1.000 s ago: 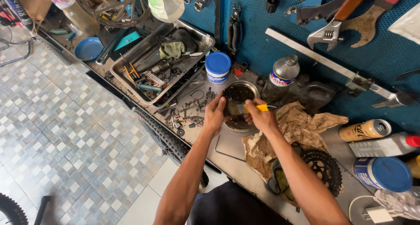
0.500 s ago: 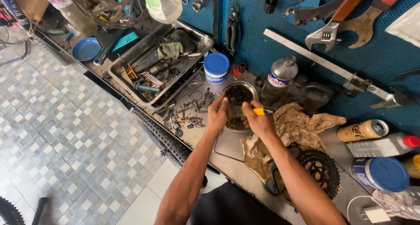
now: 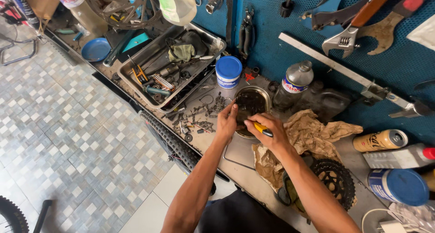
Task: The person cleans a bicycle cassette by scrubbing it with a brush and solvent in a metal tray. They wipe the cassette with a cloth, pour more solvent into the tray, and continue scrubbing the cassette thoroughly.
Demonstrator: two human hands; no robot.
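Hands [image 3: 226, 123] [image 3: 267, 133] at metal bowl [image 3: 265, 97] — blue-lidded tub [image 3: 228, 72] behind.

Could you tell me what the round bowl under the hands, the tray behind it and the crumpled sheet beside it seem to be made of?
The bowl looks like bare metal: its rim shines, and the inside is dark with grime. The tray also looks like metal, grey and dull with rolled edges. The sheet looks like brown paper, matte and sharply creased. The right hand grips a yellow-handled tool, probably plastic.

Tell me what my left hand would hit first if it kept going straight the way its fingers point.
The left hand points up and away across the bench; its fingertips sit at the rim of the round metal bowl, so it would probably meet that first. Beyond it stands the blue-lidded tub, though depth is hard to judge.
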